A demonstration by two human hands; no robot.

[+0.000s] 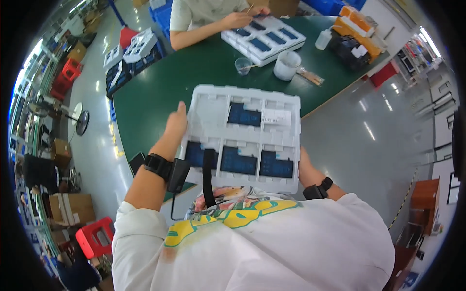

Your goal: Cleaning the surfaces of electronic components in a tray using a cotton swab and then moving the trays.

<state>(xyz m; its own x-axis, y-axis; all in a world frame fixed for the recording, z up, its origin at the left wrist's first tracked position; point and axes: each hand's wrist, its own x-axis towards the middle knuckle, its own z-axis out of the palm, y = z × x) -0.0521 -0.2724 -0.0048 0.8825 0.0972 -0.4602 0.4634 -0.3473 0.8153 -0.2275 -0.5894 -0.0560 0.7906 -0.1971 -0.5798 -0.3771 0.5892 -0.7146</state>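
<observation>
A white moulded tray [208,104] with six pockets is held level in front of my chest, over the near edge of a green table [160,92]. Several pockets hold dark blue flat parts [244,116]; a small white label [275,116] lies in the top right pocket. My left hand [175,123] grips the tray's left edge, thumb up along the side. My right hand [304,162] holds the right edge from underneath and is mostly hidden by the tray. Both wrists wear black bands.
Across the table a person's hand [238,19] works over a similar white tray [264,39]. A clear cup [242,65], a white tub [286,65], a squeeze bottle [323,39] and orange boxes [357,24] stand nearby. Stacked trays [138,46] and a red stool [94,237] stand on the floor at left.
</observation>
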